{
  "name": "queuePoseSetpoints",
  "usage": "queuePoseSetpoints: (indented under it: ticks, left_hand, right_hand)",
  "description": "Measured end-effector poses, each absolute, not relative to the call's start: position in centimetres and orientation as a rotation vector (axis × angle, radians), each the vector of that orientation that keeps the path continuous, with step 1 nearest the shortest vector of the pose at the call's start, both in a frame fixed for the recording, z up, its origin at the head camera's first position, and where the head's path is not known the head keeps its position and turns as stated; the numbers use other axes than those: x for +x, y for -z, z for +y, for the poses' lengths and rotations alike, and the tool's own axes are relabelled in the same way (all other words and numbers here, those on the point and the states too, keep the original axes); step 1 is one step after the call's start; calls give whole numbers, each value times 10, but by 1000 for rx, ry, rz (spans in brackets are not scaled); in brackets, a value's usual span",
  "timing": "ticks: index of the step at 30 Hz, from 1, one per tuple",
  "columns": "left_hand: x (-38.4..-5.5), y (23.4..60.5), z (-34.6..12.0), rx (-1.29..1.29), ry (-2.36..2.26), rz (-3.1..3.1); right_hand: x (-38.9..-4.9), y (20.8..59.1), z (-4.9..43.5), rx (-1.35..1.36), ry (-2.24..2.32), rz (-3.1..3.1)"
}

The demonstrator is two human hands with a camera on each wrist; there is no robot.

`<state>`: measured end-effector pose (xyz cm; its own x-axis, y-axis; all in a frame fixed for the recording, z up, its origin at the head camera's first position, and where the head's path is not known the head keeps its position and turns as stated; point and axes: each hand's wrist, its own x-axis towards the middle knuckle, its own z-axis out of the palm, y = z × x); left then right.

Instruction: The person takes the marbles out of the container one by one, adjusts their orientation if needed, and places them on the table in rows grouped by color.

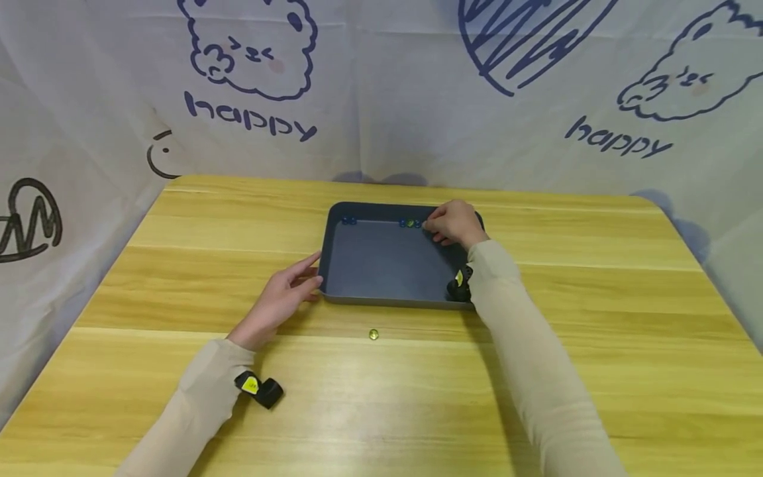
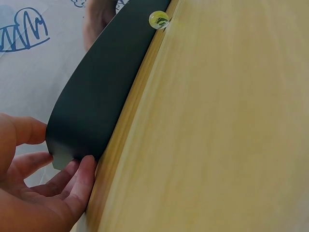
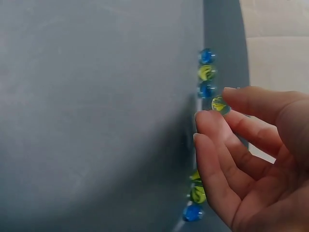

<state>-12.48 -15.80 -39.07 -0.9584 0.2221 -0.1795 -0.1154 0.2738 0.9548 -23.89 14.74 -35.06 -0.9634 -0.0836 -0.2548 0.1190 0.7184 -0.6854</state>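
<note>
In the head view, a grey tray (image 1: 381,265) lies on the desk (image 1: 596,318); the left hand (image 1: 280,299), fingers (image 1: 305,264) spread, touches its left side, and the right hand (image 1: 456,222) is inside by the far wall. A loose marble (image 1: 373,334) (yellow) sits in front of the tray. The left wrist view shows the spread fingers against the tray's corner. In the right wrist view, fingers pinch a yellow-green marble (image 3: 219,104) just beside a row of three marbles (image 3: 206,73), blue, yellow, blue; others (image 3: 197,194) lie partly hidden by the hand.
</note>
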Motion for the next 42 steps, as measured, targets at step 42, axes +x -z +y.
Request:
queuePoseSetpoints:
  ticks: [42]
  left_hand:
    - [-127,391,-158,92,-1725,2280]
  right_hand:
    - [-202,292,140,-169,1394,2572]
